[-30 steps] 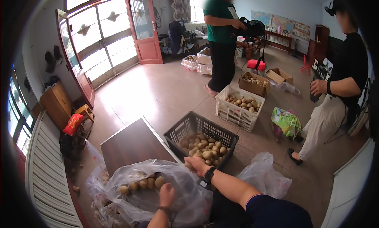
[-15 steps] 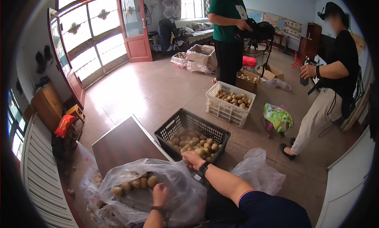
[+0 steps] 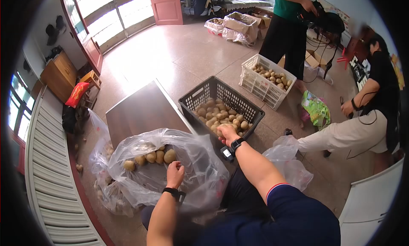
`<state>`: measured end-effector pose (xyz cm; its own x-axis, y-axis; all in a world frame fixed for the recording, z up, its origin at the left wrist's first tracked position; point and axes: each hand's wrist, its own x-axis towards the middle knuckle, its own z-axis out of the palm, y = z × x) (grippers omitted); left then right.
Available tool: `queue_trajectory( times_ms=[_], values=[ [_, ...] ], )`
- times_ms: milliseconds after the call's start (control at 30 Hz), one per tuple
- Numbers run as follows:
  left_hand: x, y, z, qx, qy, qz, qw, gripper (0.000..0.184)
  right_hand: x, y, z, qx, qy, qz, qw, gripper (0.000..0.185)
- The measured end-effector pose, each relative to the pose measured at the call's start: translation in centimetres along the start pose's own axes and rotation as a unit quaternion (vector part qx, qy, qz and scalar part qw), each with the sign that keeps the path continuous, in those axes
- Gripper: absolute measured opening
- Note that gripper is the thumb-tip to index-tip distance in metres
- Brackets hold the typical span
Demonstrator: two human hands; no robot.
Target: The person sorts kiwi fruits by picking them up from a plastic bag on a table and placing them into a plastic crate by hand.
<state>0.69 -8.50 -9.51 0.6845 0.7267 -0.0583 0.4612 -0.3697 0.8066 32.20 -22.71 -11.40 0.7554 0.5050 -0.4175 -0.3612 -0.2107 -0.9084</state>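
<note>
Potatoes [image 3: 169, 156]: firm, fairly light bodies by the look of them, likely to roll and to bruise if dropped; each is best taken singly, across its widest part. Form rounded to oval; skin tan to yellowish brown, apparently matt. Several lie in a short row inside the crumpled, translucent plastic bag [image 3: 204, 154]; many more are heaped in the dark perforated crate [image 3: 238, 95]. Left hand [image 3: 175, 174]: loosely curled beside the end potato of the row; any hold cannot be told. Right hand [image 3: 228, 133]: fingers bent downward at the crate's near side, their tips hidden, so their grip cannot be told.
</note>
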Motion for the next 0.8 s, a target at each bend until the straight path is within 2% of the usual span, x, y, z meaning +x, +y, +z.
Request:
queue_trajectory(
  times_ms=[67, 100, 167, 233, 300, 367, 433, 500, 567, 633, 700, 800],
  values=[
    [0.3, 0.1, 0.2, 0.022, 0.008, 0.026, 0.999, 0.033, 0.7, 0.7, -0.7, 0.01, -0.013, 0.008, 1.0, 0.016],
    [0.1, -0.1, -0.1, 0.047, 0.018, 0.048, 0.998, 0.033, -1.0, -1.6, -0.1, 0.085, -0.003, 0.12, 0.989, 0.015],
    [0.3, -0.6, 0.1, 0.053, 0.033, 0.037, 0.997, 0.033, -0.3, -1.5, -0.4, 0.1, -0.001, 0.158, 0.982, 0.015],
    [0.2, -0.3, -0.2, 0.05, 0.021, 0.025, 0.998, 0.032, -0.5, -1.5, -0.3, 0.134, 0.054, 0.142, 0.979, 0.019],
    [-0.1, 0.0, -0.7, 0.042, 0.007, 0.02, 0.999, 0.034, -0.3, -1.4, -0.6, 0.117, 0.064, 0.124, 0.983, 0.024],
    [0.1, 0.3, -1.1, 0.13, 0.037, 0.048, 0.99, 0.036, 0.2, -0.7, -0.3, 0.105, 0.097, 0.13, 0.981, 0.024],
    [0.8, 0.0, -1.4, 0.196, 0.033, 0.049, 0.979, 0.04, -1.6, -2.0, 0.6, 0.155, 0.065, 0.12, 0.978, 0.018],
    [0.5, 1.5, -2.1, 0.22, 0.047, 0.049, 0.973, 0.046, -2.4, -2.8, 1.3, 0.124, 0.027, 0.09, 0.988, 0.021],
    [0.9, 0.4, -2.2, 0.231, 0.018, 0.06, 0.971, 0.05, -3.7, -3.6, 2.7, 0.079, 0.027, 0.049, 0.995, 0.024],
    [1.1, 0.7, -2.1, 0.245, -0.002, 0.063, 0.967, 0.054, -3.7, -3.6, 3.1, 0.063, -0.018, 0.048, 0.997, 0.034],
    [1.1, 1.0, -2.3, 0.257, -0.047, 0.026, 0.965, 0.062, -4.2, -3.8, 3.5, 0.047, -0.018, 0.051, 0.997, 0.039],
    [1.2, 1.1, -2.2, 0.278, -0.044, 0.018, 0.959, 0.067, -4.7, -4.6, 3.8, 0.027, -0.029, 0.055, 0.998, 0.049]
  ],
)
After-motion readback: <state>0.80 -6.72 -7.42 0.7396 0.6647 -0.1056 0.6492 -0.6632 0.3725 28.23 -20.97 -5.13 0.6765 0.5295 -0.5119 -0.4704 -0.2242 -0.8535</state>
